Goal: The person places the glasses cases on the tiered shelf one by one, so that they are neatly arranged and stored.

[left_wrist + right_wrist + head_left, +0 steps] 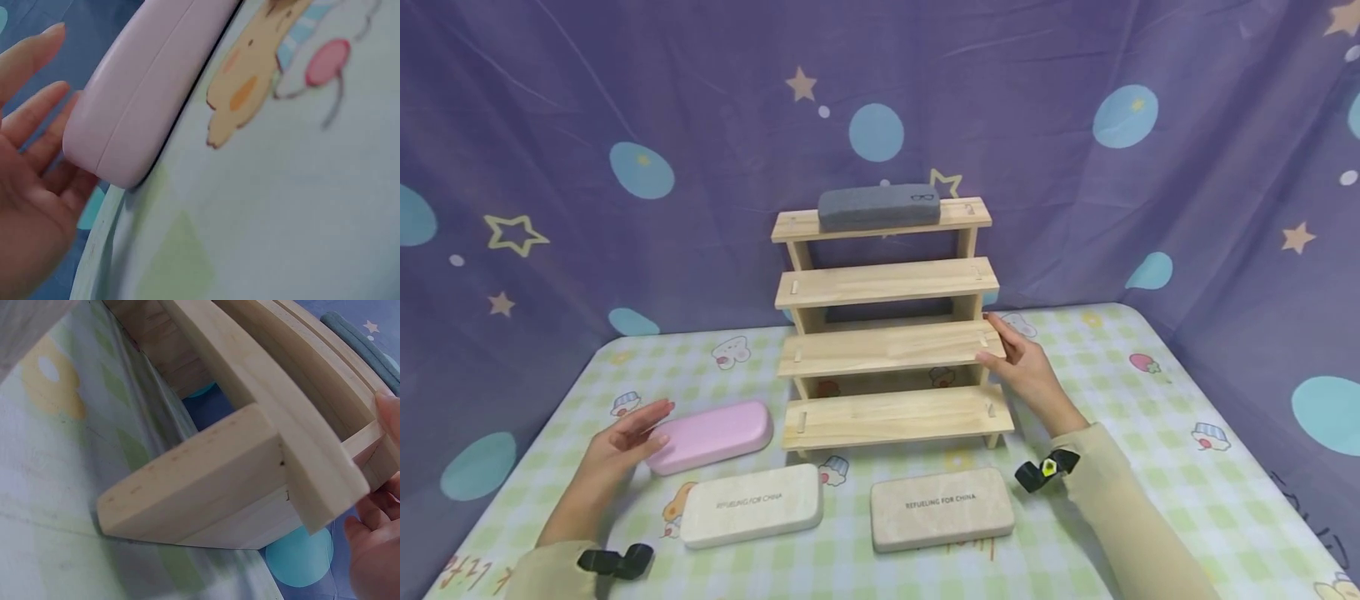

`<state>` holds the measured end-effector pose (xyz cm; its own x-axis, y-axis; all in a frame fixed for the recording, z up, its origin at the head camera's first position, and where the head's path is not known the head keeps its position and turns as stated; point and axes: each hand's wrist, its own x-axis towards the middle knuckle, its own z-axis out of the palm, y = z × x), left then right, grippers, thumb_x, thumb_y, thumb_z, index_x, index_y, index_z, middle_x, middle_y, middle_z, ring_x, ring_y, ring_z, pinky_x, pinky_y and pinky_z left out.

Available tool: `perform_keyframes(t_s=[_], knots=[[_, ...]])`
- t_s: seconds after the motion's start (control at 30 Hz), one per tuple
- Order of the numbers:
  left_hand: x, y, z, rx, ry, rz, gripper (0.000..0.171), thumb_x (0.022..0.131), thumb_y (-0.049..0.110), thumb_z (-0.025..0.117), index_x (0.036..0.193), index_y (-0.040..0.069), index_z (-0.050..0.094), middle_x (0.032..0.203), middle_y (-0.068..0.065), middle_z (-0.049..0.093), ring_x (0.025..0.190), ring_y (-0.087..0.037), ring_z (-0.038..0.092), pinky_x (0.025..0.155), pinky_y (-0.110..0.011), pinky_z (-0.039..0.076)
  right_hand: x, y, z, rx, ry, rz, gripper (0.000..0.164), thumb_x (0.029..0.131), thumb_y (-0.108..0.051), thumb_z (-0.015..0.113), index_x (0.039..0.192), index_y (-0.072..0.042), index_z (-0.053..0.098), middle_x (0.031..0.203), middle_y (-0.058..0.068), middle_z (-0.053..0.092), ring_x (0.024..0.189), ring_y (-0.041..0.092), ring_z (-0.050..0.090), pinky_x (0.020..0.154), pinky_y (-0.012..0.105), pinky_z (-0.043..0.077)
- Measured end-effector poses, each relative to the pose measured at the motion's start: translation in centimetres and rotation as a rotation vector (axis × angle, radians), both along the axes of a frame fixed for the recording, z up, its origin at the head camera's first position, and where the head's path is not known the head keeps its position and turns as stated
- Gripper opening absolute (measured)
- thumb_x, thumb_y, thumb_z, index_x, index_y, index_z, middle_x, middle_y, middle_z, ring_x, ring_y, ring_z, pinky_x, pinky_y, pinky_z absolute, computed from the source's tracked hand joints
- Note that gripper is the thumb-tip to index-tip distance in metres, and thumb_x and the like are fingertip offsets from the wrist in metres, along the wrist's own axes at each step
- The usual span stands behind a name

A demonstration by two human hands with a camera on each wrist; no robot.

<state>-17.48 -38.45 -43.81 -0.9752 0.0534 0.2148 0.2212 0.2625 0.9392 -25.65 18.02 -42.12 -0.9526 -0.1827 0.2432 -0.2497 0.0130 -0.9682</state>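
- Head view, nearest the person: a white case (752, 515) and, to its right, a beige case (943, 515) lie apart on the checked tablecloth (1097, 367), both lettered "REFUELING FOR CHINA".
- Just beyond the white case, a pink case (718, 435) lies aslant, left of the wooden stand (891, 350).
- The left hand (617, 442) is at the pink case's left end, fingers extended and thumb spread wide; whether they touch it, one cannot tell.
- Farther off, the right hand (1028, 371) grips the right end of the stand's third board from the top, thumb over the board.
- Farther still, a grey case (878, 208) rests on the top board, before a purple backdrop (722, 92).
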Motion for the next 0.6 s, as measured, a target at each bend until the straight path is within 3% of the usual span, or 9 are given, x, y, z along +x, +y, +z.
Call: perform_keyframes(t_s=[0.17,0.3,0.4,0.6], knots=[[0.03,-0.27,-0.59,-0.005,-0.077,-0.094,0.051,0.088,-0.005,0.059,0.137,0.002,0.047,0.126,0.022,0.054,0.113,0.012,0.046,0.089,-0.005,0.033,0.03,-0.02,0.09,-0.001,0.006,0.005,0.072,0.089,-0.005,0.063,0.148,-0.001,0.023,0.154,0.012,0.023,0.14,0.026,0.024,0.102,0.015,0.031],[0.01,-0.38,-0.9,-0.07,-0.176,-0.074,0.06,0.087,0.0,0.063,0.142,0.008,0.042,0.124,0.028,0.047,0.11,0.016,0.043,0.086,-0.004,0.032,-0.05,0.0,0.03,0.001,0.004,0.006,0.072,0.089,-0.006,0.064,0.148,0.0,0.023,0.154,0.013,0.023,0.14,0.026,0.024,0.101,0.015,0.031],[-0.1,-0.41,-0.97,-0.116,-0.236,-0.051,0.067,0.085,0.005,0.067,0.145,0.007,0.037,0.12,0.032,0.046,0.107,0.017,0.042,0.085,-0.004,0.033,-0.07,0.02,0.01,-0.004,0.008,0.003,0.072,0.089,-0.005,0.064,0.148,0.001,0.023,0.154,0.013,0.023,0.14,0.026,0.024,0.101,0.015,0.032],[-0.1,-0.22,-0.8,-0.2,-0.281,-0.024,0.078,0.08,0.01,0.073,0.147,0.01,0.033,0.124,0.027,0.041,0.106,0.018,0.038,0.084,-0.004,0.031,-0.04,0.07,-0.07,0.0,0.008,0.0,0.071,0.089,-0.005,0.063,0.148,0.0,0.023,0.154,0.014,0.023,0.14,0.026,0.024,0.102,0.015,0.031]])
